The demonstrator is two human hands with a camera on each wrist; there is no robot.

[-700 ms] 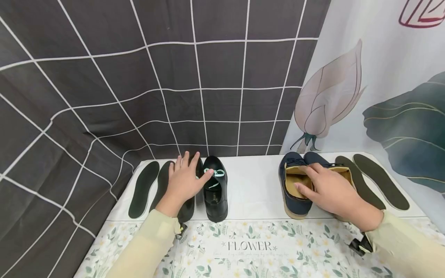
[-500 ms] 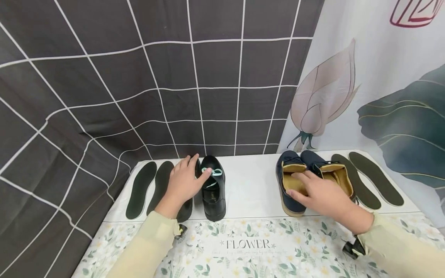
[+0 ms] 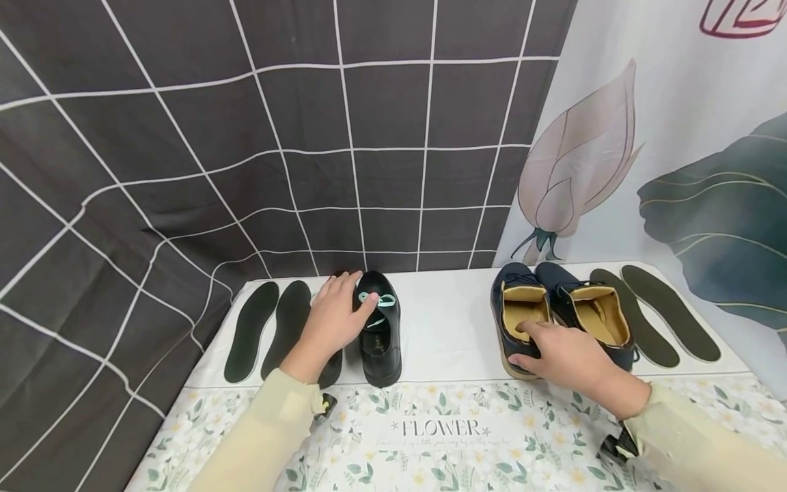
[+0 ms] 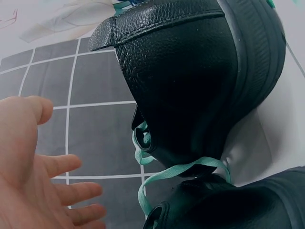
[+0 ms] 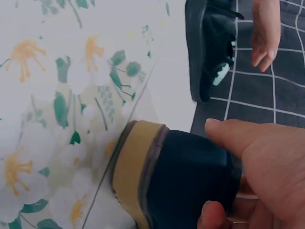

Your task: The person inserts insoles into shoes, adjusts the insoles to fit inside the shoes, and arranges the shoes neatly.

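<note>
On the left of the head view, my left hand hovers over the left black lace-up shoe, hiding much of it. Its fingers look extended and apart from the leather shoes in the left wrist view. Beside it stands the right black shoe with mint laces. My right hand is at the heel of the left navy shoe, thumb and a finger on either side of the heel; firm contact cannot be told. The right navy shoe, tan inside, stands beside it, partly behind the hand.
Two dark insoles lie left of the black shoes. Two olive-dark insoles lie right of the navy pair. A floral mat covers the front, and a dark grid cloth hangs behind.
My right hand has moved down and back from over the navy shoes' openings to the left one's heel. The left hand's fingers have drawn closer together above the black shoe.
</note>
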